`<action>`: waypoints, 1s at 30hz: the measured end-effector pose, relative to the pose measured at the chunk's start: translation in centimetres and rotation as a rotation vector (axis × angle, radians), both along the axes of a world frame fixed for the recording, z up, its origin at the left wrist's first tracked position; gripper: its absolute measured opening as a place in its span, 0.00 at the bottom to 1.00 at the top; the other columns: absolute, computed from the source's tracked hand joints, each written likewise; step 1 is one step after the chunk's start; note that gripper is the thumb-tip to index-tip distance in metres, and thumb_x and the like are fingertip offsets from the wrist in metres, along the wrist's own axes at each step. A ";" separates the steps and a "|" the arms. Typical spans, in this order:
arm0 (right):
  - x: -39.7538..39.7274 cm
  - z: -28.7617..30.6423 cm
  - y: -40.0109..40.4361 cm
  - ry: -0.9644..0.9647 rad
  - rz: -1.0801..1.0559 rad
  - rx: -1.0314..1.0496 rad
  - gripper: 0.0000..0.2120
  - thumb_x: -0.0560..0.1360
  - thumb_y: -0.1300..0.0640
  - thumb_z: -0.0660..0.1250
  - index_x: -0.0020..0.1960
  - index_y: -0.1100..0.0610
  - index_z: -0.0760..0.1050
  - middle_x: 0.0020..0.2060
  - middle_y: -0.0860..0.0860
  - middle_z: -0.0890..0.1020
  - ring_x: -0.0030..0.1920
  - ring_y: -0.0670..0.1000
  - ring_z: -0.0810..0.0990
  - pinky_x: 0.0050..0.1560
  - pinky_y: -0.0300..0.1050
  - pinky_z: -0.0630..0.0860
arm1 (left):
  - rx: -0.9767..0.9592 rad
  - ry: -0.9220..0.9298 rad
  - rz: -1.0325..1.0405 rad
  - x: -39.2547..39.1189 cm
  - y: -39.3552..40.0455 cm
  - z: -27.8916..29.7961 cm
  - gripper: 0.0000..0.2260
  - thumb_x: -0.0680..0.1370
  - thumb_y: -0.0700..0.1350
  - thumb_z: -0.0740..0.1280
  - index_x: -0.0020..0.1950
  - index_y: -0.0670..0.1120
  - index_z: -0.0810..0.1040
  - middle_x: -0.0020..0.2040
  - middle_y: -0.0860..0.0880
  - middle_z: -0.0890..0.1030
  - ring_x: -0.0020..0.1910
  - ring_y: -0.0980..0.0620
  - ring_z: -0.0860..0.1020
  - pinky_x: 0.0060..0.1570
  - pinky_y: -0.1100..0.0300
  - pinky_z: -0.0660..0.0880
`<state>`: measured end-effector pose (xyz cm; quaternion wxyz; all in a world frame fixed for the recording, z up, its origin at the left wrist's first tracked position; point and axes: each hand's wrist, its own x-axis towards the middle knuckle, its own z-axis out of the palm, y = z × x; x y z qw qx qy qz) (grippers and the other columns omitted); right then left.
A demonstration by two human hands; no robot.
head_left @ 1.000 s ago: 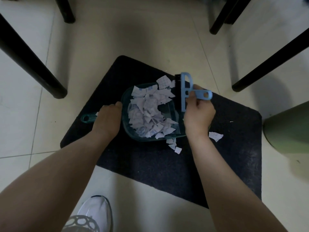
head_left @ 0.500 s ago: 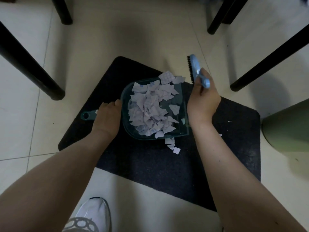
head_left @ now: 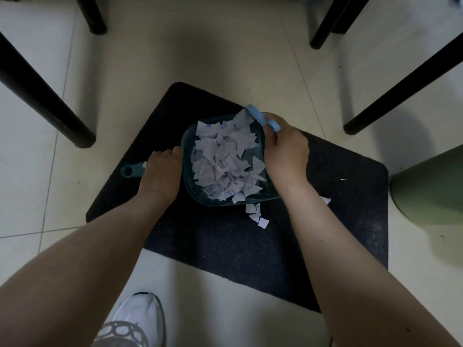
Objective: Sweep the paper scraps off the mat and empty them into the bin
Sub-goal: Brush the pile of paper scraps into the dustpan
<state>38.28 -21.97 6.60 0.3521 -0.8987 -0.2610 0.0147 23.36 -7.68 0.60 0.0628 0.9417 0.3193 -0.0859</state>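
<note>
A teal dustpan point(head_left: 186, 146) lies on the dark mat point(head_left: 225, 246), heaped with white paper scraps point(head_left: 223, 159). My left hand point(head_left: 160, 176) grips the dustpan's handle point(head_left: 131, 170) on its left side. My right hand point(head_left: 285, 151) grips a light blue hand brush point(head_left: 261, 117) at the pan's far right corner, bristles hidden behind the scraps. A few loose scraps point(head_left: 256, 215) lie on the mat just below the pan's near edge. One more scrap point(head_left: 325, 200) peeks out beside my right forearm. The green bin point(head_left: 431, 186) stands at the right edge.
Black furniture legs stand on the tiled floor at the left point(head_left: 42, 101), top left point(head_left: 91, 15), top right point(head_left: 328, 23) and right point(head_left: 400, 81). My white shoe point(head_left: 140, 319) rests on the floor near the mat's front edge.
My right hand has brought the brush down from above the mat's far edge to the dustpan's far right corner. The scraps sit more bunched in the pan. My left hand has stayed put.
</note>
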 end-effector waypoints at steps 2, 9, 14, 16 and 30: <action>-0.2 0.0 0.1 0.029 0.036 -0.014 0.15 0.80 0.58 0.58 0.65 0.54 0.74 0.51 0.54 0.82 0.51 0.55 0.79 0.52 0.50 0.76 | 0.000 -0.004 -0.009 0.0 -0.1 0.0 0.14 0.76 0.32 0.60 0.61 0.40 0.68 0.54 0.42 0.77 0.52 0.44 0.76 0.51 0.57 0.68; -0.6 0.9 -0.6 0.085 0.013 0.030 0.13 0.79 0.56 0.59 0.62 0.52 0.76 0.45 0.52 0.82 0.46 0.52 0.80 0.48 0.46 0.76 | -0.024 -0.010 0.019 0.0 0.1 -0.1 0.12 0.77 0.33 0.62 0.60 0.39 0.68 0.54 0.41 0.78 0.52 0.44 0.77 0.51 0.57 0.69; -0.9 1.6 -1.4 0.184 -0.067 0.130 0.11 0.78 0.53 0.63 0.57 0.50 0.79 0.38 0.44 0.81 0.42 0.46 0.81 0.49 0.46 0.79 | -0.040 -0.041 0.068 -0.1 0.2 -0.1 0.11 0.76 0.32 0.62 0.57 0.39 0.69 0.52 0.40 0.78 0.50 0.43 0.78 0.49 0.55 0.71; -1.1 1.6 -1.5 0.179 -0.141 0.212 0.09 0.77 0.53 0.64 0.54 0.51 0.80 0.35 0.41 0.78 0.38 0.43 0.80 0.47 0.44 0.80 | -0.030 -0.036 0.074 -0.1 0.3 -0.3 0.11 0.76 0.32 0.62 0.57 0.39 0.69 0.52 0.40 0.79 0.49 0.43 0.78 0.49 0.55 0.72; 0.8 -0.3 -3.4 0.108 -0.380 0.164 0.12 0.80 0.53 0.60 0.52 0.60 0.78 0.37 0.49 0.78 0.37 0.47 0.77 0.35 0.37 0.73 | 0.030 0.019 0.018 -0.3 0.6 -1.0 0.11 0.76 0.34 0.62 0.58 0.40 0.68 0.51 0.42 0.79 0.48 0.45 0.79 0.47 0.57 0.72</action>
